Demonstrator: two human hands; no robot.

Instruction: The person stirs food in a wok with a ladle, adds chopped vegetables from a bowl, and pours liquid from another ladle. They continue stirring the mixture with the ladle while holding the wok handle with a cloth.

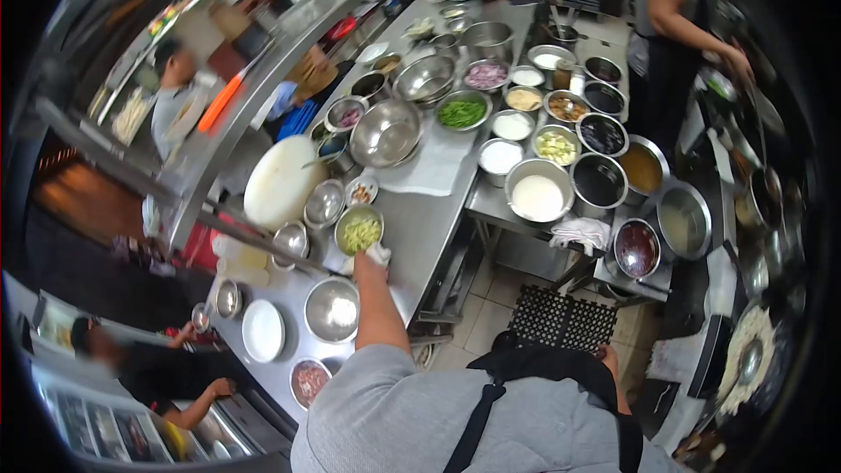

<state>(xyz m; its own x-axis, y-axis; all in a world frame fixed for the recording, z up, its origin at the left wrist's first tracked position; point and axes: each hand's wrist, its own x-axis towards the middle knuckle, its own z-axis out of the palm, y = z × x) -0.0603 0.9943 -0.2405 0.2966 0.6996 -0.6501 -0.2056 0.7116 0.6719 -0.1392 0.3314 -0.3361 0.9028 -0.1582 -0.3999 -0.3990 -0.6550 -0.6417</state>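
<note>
My left arm reaches forward over the steel table, and my left hand (pixel 364 263) is closed on a bunched white cloth (pixel 378 254). The cloth is against the near side of a steel bowl of chopped pale-green vegetables (pixel 360 233). An empty steel bowl (pixel 332 309) stands just left of my forearm. My right hand (pixel 606 356) is low beside my apron, above the floor. Its fingers are small and partly hidden, and I make out nothing in them.
Bowls of herbs (pixel 463 110) and sliced onion (pixel 486 75) stand farther back. Pots of sauces and a white liquid (pixel 537 197) crowd the right-hand stand. A black mat (pixel 563 320) lies on the floor. Co-workers stand at the upper right (pixel 670 17) and lower left (pixel 158 372).
</note>
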